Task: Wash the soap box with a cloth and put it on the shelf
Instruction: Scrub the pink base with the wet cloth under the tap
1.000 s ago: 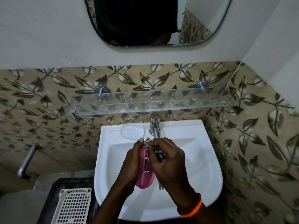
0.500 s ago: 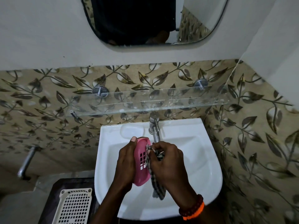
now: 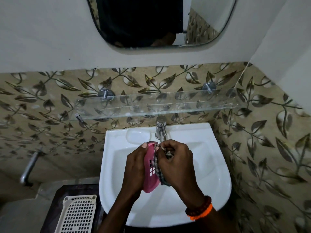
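pink soap box (image 3: 151,167) gripped by left hand (image 3: 136,167) over washbasin (image 3: 217,167) | checked cloth (image 3: 159,172) pinched by right hand (image 3: 176,163), shifted lower along box | wiping ongoing; glass shelf (image 3: 168,105) unreached

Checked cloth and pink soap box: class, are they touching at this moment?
Touching. The head view shows the checked cloth, gripped in the right hand, lying against the pink soap box that the left hand holds over the sink.

Left hand (image 3: 134,167) in a curled grip, right hand (image 3: 175,162) pinching — both forearms reaching forward, wrists close
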### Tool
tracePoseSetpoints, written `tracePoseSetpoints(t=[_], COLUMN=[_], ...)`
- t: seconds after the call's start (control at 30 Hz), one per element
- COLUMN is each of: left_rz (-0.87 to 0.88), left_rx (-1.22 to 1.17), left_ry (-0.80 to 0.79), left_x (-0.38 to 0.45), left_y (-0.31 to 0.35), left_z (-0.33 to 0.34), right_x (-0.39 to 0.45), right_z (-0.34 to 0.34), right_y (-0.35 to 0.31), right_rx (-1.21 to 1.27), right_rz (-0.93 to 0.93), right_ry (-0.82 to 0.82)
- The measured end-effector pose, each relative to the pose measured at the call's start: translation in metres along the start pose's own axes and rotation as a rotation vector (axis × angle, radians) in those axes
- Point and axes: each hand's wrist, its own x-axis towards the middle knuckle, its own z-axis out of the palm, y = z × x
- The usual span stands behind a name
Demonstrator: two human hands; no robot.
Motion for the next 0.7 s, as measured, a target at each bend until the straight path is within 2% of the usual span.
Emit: tracePoseSetpoints(t=[0.23, 0.43, 0.5, 0.7], left_rz=[0.053, -0.050, -0.024, 0.050], left_rx=[-0.100, -0.084, -0.100, -0.166], left_ry=[0.018, 0.082, 0.107, 0.107], left_x=[0.006, -0.007, -0.005, 0.000], left_y=[0.005, -0.009, -0.007, 0.003], left_z=[-0.005, 0.006, 0.006, -0.004], right_x=[-0.016, 0.003, 0.001, -0.019], right_z=[0.007, -0.001, -0.002, 0.000], right_y=[0.014, -0.007, -0.010, 0.004], right_rx=[0.027, 0.097, 0.078, -0.008], right_rz=[0.167, 0.029, -0.006, 0.084], right_ry=[-0.120, -0.024, -0.008, -0.086])
